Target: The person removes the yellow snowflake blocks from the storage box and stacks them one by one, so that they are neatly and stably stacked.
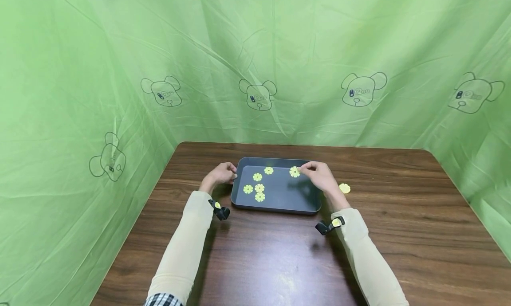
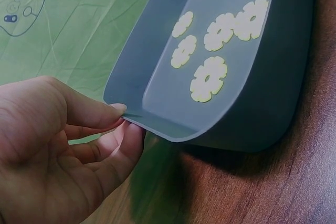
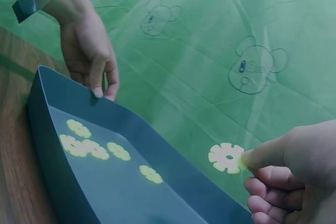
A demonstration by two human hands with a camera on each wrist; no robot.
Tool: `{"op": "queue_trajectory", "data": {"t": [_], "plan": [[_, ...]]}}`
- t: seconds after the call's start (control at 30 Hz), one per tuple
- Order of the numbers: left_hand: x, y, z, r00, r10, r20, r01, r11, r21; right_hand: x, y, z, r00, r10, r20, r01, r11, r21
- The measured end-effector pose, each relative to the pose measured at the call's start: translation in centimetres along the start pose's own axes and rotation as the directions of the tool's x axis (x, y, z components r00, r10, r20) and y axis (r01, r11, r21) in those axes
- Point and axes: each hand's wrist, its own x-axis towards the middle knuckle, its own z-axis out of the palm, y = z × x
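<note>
Right hand: the right hand (image 1: 319, 175) pinches one yellow disc (image 3: 227, 158) between thumb and forefinger; other fingers curled in.
Held disc, place: off the floor of the tray (image 1: 283, 200), over its far right part in the head view; well apart from the discs lying inside.
Held disc, direction: round, flower-shaped with a notched edge, so no long axis; flat face with the centre hole shows to both head and right wrist views. Exact tilt: cannot tell.
Left hand: the left hand (image 1: 223, 174) grips the rim at the tray's left short side, thumb at the inner side, fingers outside.
Tray: dark grey, rectangular, rounded corners, raised walls; long axis runs left to right across the person's front, short sides facing left and right.
Discs in tray: five flat yellow pieces (image 1: 257, 177), all in the left half; two touch each other, three lie singly nearby.
Loose disc: the loose disc (image 1: 344, 188) lies on the table right of the tray, just beside the right forearm.
Arms: cream sleeves (image 1: 183, 244), a black wrist strap (image 1: 329, 226) on each.
Surface: brown wood-grain table (image 1: 259, 257), glossy toward the person.
Room: green cloth (image 1: 311, 40) behind and at both sides, creased, printed with outlined bear heads.
</note>
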Motion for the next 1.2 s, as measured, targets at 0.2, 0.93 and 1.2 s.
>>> {"op": "queue_trajectory", "data": {"t": [0.2,0.93,1.2], "plan": [[0.1,0.0,-0.1,1.000,0.000,0.010,0.000,1.000,-0.004,-0.6,0.3,-1.5,0.999,0.024,-0.028,-0.024,1.000,0.011],[-0.3,0.4,-0.2,1.000,-0.018,0.025,0.019,1.000,-0.010,-3.5,3.7,-7.0,0.987,0.119,-0.112,-0.123,0.992,-0.023],[0.1,0.0,-0.2,0.999,-0.014,0.033,0.015,0.999,-0.029,-4.2,6.5,-8.4,0.972,0.168,-0.162,-0.180,0.982,-0.063]]}}
